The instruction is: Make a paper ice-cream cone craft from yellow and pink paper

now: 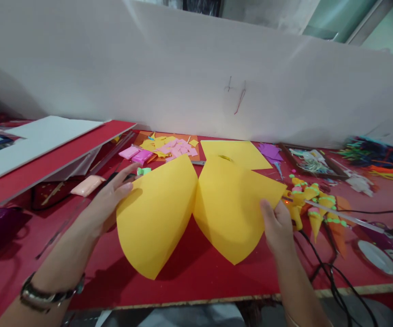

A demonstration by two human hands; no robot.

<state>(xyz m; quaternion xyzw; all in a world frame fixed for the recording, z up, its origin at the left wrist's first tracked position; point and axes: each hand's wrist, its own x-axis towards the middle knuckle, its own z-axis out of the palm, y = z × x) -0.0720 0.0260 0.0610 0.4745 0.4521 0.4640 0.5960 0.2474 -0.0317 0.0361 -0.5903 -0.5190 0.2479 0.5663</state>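
Observation:
Between my two hands, above the red tabletop, is a large yellow paper cutout. It has two rounded lobes joined at a narrow crease in the middle, and both lobes bend up towards me. My left hand grips the outer edge of the left lobe, with some fingers behind the paper. On the other side, my right hand pinches the right lobe's outer edge, thumb in front and the other fingers mostly hidden. A flat yellow sheet lies behind the cutout, partly covered by it.
Yellow and pink paper scraps lie at the back, near pink packets. Small yellow and orange cones, a clear stick and black cables are at right. A red-and-white board juts in at left.

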